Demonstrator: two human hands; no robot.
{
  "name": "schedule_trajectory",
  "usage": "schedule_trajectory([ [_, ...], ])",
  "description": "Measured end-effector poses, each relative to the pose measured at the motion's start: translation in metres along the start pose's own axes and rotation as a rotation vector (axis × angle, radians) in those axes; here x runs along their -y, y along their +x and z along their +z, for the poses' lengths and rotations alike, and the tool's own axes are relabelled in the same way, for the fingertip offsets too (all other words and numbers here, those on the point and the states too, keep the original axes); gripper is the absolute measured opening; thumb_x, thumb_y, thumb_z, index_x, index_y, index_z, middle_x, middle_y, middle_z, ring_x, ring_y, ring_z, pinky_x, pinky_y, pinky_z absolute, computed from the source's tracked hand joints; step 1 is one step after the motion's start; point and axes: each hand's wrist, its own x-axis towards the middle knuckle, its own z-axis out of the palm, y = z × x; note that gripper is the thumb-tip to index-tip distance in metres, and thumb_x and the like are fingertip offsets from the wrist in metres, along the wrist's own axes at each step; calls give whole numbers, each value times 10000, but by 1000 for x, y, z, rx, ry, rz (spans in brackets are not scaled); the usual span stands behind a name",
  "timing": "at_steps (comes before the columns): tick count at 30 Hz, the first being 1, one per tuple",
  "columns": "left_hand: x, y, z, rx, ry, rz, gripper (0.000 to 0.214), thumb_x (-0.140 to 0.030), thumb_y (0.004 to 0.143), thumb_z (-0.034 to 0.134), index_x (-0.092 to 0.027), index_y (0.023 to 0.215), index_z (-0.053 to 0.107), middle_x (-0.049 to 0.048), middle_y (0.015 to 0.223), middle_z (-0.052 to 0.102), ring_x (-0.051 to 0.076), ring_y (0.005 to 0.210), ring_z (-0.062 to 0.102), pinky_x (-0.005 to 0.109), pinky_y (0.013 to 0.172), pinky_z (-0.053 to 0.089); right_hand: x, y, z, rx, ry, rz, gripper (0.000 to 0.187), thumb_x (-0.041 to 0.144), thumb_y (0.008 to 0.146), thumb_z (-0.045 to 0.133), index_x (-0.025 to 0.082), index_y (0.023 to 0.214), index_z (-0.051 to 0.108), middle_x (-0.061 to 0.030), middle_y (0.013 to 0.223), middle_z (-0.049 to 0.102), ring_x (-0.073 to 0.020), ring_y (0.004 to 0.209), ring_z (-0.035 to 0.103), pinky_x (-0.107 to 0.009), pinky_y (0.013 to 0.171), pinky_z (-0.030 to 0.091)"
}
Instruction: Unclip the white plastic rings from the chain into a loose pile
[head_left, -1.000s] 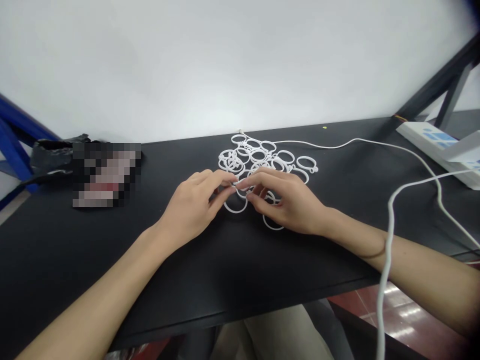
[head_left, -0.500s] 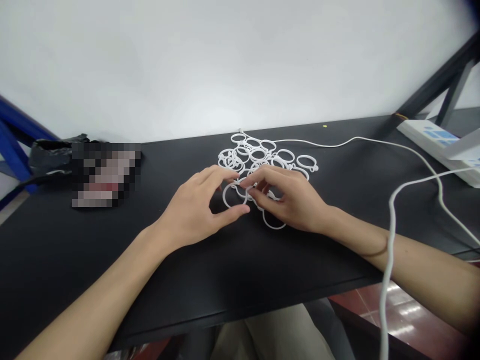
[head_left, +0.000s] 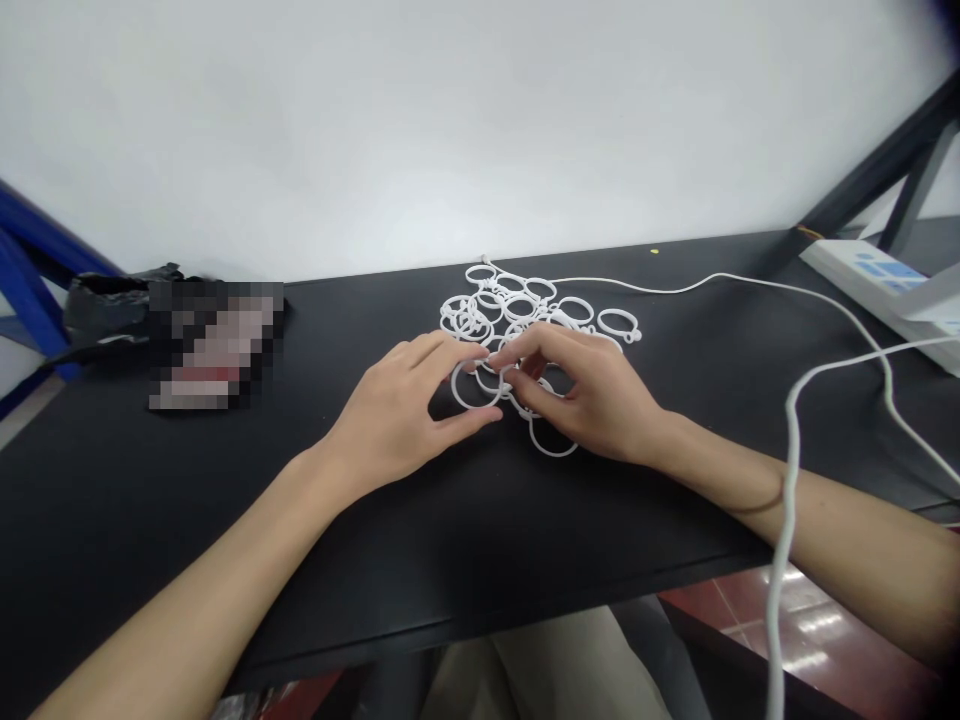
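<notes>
A white plastic ring [head_left: 455,392] stands at the near side of a pile of similar white rings [head_left: 520,305] on the black table. My right hand [head_left: 581,390] pinches its right edge between thumb and fingers. My left hand [head_left: 397,405] curves around the ring's left side, thumb and index finger apart near its lower and upper edges. Whether the left fingertips touch the ring, I cannot tell. Another loose ring [head_left: 553,454] lies partly under my right hand. Some rings have small knobs or loops joined to them.
A white cord [head_left: 787,480] crosses in front of my right forearm. A thinner cord [head_left: 667,291] runs from the pile. At the right is a white box with blue marks [head_left: 874,275]. A black plastic bag [head_left: 105,305] lies left, beside a blurred-out item [head_left: 225,345].
The view has shifted slightly. The held ring has turned a little and shows wider. My left thumb and index finger stay around it, and my right hand keeps its pinch.
</notes>
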Motion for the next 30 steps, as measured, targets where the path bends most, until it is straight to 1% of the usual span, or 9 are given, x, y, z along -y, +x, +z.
schedule_trajectory([
  [5, -1, 0, -1, 5, 5, -1, 354, -402, 860, 662, -211, 1148, 583, 42, 1078, 679, 188, 943, 650, 316, 836, 500, 0, 0, -1, 12, 3, -24, 101, 124, 862, 579, 188, 937, 601, -13, 873, 673, -108, 701, 618, -219, 582, 484],
  [12, -2, 0, -3, 8, 5, 0, 361, -405, 852, 674, -231, 1158, 591, 27, 1082, 690, 170, 893, 656, 308, 837, 500, 1, 0, -3, 11, -1, -45, 87, 127, 873, 559, 201, 918, 572, -19, 867, 659, -128, 720, 603, -255, 634, 492],
  [17, -1, 0, -5, 0, 13, 15, 361, -413, 849, 678, -228, 1149, 599, 30, 1069, 693, 181, 932, 653, 308, 848, 498, 1, -1, -3, 10, -11, -66, 85, 125, 873, 564, 199, 914, 570, -14, 859, 641, -125, 732, 597, -250, 646, 484],
  [25, -2, 0, -5, 2, 16, 23, 364, -417, 851, 677, -218, 1148, 608, 31, 1053, 691, 182, 931, 652, 304, 853, 497, 2, -2, -4, 13, 2, -63, 80, 122, 876, 568, 190, 915, 581, -17, 872, 647, -115, 719, 590, -234, 629, 479],
  [30, -3, 1, -6, 12, 16, 29, 329, -396, 860, 672, -209, 1124, 613, 28, 1030, 687, 174, 921, 646, 291, 840, 492, 2, -1, -5, 17, -4, -43, 77, 117, 874, 573, 184, 905, 594, -12, 851, 651, -110, 702, 586, -221, 595, 466],
])
